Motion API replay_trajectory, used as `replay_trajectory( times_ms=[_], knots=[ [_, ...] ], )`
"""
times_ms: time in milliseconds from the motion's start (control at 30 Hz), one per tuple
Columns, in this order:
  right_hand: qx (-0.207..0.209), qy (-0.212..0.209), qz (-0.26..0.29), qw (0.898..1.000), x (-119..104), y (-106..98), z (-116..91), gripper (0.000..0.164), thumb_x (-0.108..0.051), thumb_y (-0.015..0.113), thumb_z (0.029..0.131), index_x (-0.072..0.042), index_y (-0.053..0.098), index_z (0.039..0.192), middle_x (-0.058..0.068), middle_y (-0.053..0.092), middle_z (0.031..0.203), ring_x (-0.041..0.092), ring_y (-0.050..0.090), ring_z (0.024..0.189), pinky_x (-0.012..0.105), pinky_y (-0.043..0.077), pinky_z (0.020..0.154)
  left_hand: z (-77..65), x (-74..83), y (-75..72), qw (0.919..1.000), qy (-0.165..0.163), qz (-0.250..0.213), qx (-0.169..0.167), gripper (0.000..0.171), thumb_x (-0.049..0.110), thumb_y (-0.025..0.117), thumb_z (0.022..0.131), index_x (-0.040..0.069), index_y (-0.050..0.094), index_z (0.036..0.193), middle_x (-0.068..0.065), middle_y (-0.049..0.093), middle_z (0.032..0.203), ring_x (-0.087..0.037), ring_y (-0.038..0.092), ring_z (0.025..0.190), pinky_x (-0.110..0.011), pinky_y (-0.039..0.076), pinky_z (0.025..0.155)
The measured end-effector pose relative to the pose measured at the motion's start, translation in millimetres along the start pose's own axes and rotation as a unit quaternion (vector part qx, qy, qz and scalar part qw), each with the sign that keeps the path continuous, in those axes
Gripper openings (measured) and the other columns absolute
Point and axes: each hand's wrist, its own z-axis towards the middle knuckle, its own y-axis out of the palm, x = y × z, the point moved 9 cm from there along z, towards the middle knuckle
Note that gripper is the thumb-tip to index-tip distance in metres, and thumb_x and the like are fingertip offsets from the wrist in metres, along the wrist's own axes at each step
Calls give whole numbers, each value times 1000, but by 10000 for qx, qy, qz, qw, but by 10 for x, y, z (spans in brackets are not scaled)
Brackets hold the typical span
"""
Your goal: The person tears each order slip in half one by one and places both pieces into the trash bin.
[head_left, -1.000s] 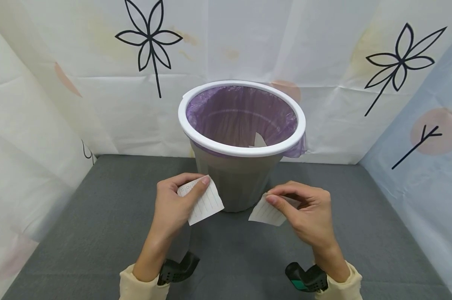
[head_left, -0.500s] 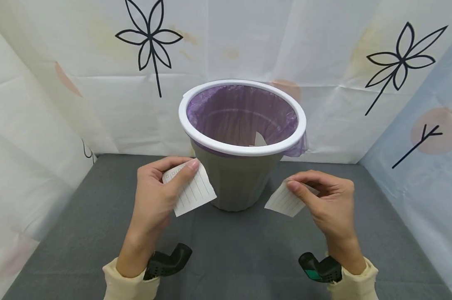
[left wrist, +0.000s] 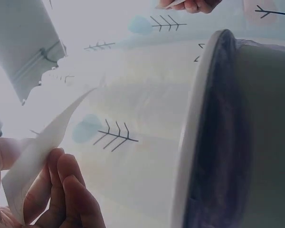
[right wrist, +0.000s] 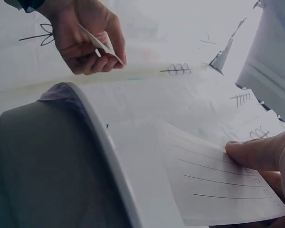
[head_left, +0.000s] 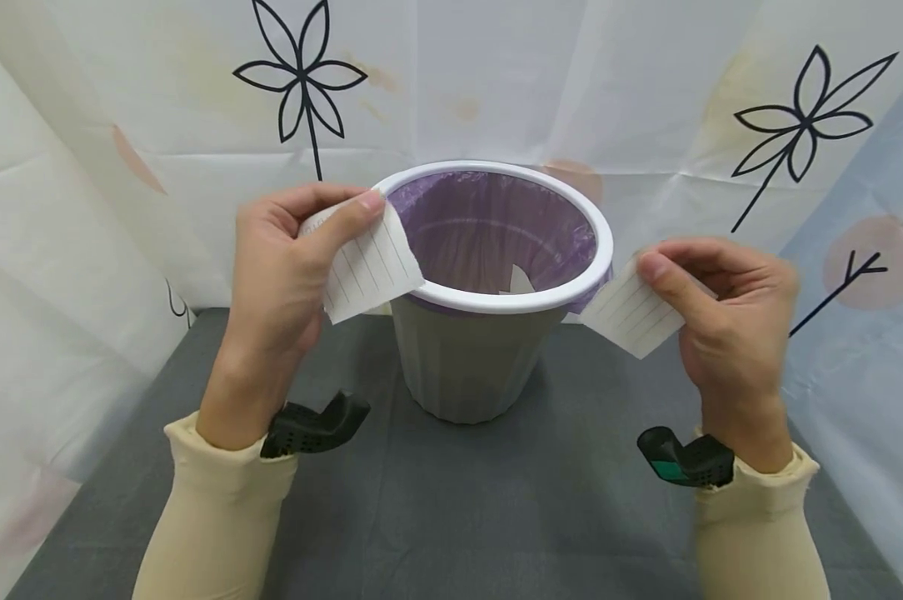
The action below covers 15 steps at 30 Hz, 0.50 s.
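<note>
My left hand [head_left: 282,267] pinches a torn piece of lined paper [head_left: 369,265] between thumb and fingers, at the left side of the bin's rim. On the other side, my right hand [head_left: 736,308] pinches a second piece of lined paper [head_left: 639,310], just right of the rim. Between them stands a trash bin [head_left: 466,367] with a white rim, lined with a purple plastic bag [head_left: 489,208]. Inside it lies a scrap of white paper [head_left: 521,280]. In the right wrist view, printed lines and small boxes show on the right-hand piece [right wrist: 213,185].
The bin stands on a grey cloth-covered table [head_left: 466,500], close to the back. White fabric walls [head_left: 489,83] with flower drawings rise behind it and at both sides. Each wrist wears a black camera mount [head_left: 312,425].
Both hands have risen and spread apart, each with its piece of paper, from in front of the bin up to either side of its rim. The bin has not moved.
</note>
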Motion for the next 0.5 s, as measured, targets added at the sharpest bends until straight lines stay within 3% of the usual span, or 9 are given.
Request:
replay_trajectory(
  times_ms=[200, 500],
  knots=[
    [92, 124, 173, 9997, 16, 76, 308, 12, 22, 70, 78, 26, 67, 89, 22, 72, 81, 26, 68, 69, 29, 59, 70, 259, 77, 140, 9997, -56, -225, -75, 9, 2, 75, 87, -6, 76, 90, -15, 68, 86, -22, 65, 74, -29, 59, 60],
    [152, 889, 449, 9949, 266, 173, 765, 10, 13, 76, 79, 18, 72, 86, 20, 69, 80, 25, 61, 79, 30, 58, 68, 573, 108, 361, 9990, -284, -311, -153, 8, 4, 73, 86, -3, 76, 84, -13, 65, 93, -23, 61, 89, -35, 53, 64]
  ],
)
